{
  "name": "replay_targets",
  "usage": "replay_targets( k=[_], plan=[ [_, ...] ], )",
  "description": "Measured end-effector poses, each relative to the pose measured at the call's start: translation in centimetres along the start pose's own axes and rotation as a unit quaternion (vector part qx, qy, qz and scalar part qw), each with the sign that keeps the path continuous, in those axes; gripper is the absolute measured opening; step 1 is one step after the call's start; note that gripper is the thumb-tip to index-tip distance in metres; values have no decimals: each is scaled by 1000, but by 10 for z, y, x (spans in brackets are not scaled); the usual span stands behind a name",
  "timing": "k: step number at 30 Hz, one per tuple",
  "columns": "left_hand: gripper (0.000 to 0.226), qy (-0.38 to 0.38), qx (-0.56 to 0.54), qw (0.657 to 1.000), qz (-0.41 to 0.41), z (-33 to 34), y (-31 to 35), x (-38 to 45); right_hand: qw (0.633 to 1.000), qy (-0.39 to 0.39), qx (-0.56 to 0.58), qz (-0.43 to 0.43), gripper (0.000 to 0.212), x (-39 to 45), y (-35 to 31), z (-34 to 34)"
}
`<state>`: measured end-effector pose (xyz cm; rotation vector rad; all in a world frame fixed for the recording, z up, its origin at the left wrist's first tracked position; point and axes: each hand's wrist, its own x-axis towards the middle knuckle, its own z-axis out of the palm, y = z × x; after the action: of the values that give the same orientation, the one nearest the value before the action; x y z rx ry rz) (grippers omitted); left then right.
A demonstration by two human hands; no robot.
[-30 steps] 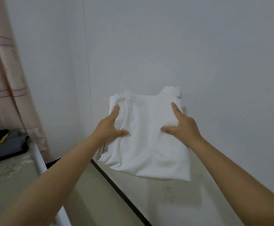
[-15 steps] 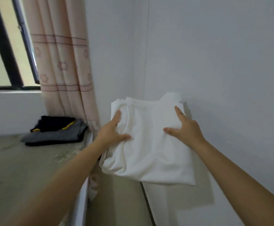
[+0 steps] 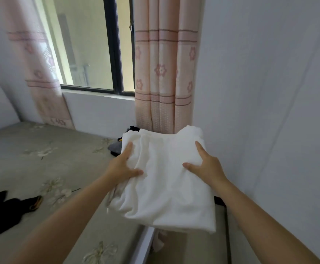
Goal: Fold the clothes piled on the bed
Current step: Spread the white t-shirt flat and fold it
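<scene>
above the bed edge, by the right-hand wall: a folded white garment (image 3: pixel 166 180) is carried in the air, clear of the mattress.
left hand (image 3: pixel 122 167): thumb is laid on top of the garment's left side, index finger along its edge; the remaining fingers are hidden, judged to be curled beneath in support.
right hand (image 3: pixel 206 165): thumb and index finger are spread wide on top of the right side; the other fingers are hidden beneath the cloth.
garment attitude: long axis is run away from the body, toward the window corner; near end sags slightly.
stack location: folded dark clothes (image 3: pixel 115 147) are seen on the bed (image 3: pixel 41 149), directly beyond the garment's far left corner, beside the curtain (image 3: pixel 163 73).
key relation: stack lies ahead and slightly left; the left hand is judged nearer to it.
remaining work: a dark garment (image 3: pixel 1 212) lies unfolded at lower left.
risk: fold may be loosened if lowered unevenly.
</scene>
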<state>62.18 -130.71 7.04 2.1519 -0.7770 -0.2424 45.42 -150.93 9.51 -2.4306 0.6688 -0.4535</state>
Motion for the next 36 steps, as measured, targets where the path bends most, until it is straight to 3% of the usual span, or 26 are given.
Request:
replay_targets(
  k=[3, 16, 28, 31, 36],
  plan=[
    [109, 7, 5, 1000, -29, 4, -23, 62, 999, -43, -3, 0, 85, 75, 9, 23],
    [105, 55, -25, 983, -171, 63, -92, 292, 982, -178, -24, -56, 87, 373, 78, 114],
    [105, 158, -80, 915, -362, 116, -140, 460, 911, -358, -99, -179, 89, 627, 101, 214],
    [102, 204, -86, 905, -362, 110, -155, 499, 898, -367, -105, -217, 89, 683, 81, 243],
    [103, 297, -107, 878, -359, 87, -180, 568, 894, -318, -107, -297, 87, 781, 29, 280]
  ],
)
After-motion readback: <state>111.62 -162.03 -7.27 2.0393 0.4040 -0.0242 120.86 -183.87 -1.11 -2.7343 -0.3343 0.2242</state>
